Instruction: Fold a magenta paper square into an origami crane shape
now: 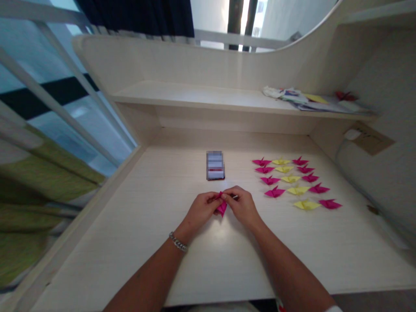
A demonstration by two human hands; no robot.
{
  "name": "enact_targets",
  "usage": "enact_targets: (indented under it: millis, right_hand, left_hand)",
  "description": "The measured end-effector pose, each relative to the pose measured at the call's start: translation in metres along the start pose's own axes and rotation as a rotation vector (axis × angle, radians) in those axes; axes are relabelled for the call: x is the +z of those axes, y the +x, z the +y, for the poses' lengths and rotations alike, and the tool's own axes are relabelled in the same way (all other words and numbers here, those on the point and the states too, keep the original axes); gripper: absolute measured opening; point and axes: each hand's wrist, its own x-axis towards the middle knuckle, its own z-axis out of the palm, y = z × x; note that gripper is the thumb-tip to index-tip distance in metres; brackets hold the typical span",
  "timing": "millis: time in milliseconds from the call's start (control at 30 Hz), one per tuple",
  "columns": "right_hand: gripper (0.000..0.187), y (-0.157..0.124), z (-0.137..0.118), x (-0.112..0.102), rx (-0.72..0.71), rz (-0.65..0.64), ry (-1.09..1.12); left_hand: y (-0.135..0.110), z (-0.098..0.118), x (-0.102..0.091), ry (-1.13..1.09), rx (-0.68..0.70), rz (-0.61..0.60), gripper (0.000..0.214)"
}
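Observation:
Between my two hands is a small piece of folded pink paper (222, 209), its pointed end hanging down toward me. My left hand (205, 207) pinches its left side, thumb on top. From the other side my right hand (239, 203) grips the upper part with thumb and fingers; some fingertips are hidden behind the paper. Both hands are just above the desk, close in front of a phone (215, 165). To their right, folded paper cranes stand in rows, among them a pink crane (274, 192) and a yellow crane (307, 205).
The pale desk (136, 242) runs up to a raised shelf (195, 99) at the back. Papers (312, 100) lie on the shelf's right side. A white cable (351, 180) hangs from a wall socket (370, 138) at the right. Bed rails (74, 86) border the left side.

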Motion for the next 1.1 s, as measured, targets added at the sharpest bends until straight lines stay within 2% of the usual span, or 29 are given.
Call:
enact_targets:
  millis: [100,200,367,500,833,1100]
  right_hand:
    - [0.012,0.0,0.001,0.002,0.035,-0.006,0.031]
    - [0.014,0.0,0.002,0.003,0.06,-0.012,0.091]
    - [0.016,0.003,0.007,0.004,0.116,0.069,0.213]
    - [0.018,0.003,0.009,0.007,0.175,0.017,0.299]
    - [0.024,0.003,0.008,0.012,0.366,-0.041,0.444]
    - [0.019,0.002,0.009,0.012,0.379,-0.088,0.466]
  left_hand:
    - [0.0,-0.001,0.001,0.019,-0.032,-0.021,0.02]
    - [0.001,-0.002,0.002,0.022,0.006,0.0,0.019]
    - [0.005,-0.004,0.0,-0.071,0.094,0.211,0.023]
    - [0.006,-0.005,-0.002,-0.072,0.143,0.289,0.03]
    - [0.003,-0.004,0.004,-0.066,0.189,0.313,0.029]
    - [0.001,-0.01,0.002,0.066,0.26,0.285,0.032]
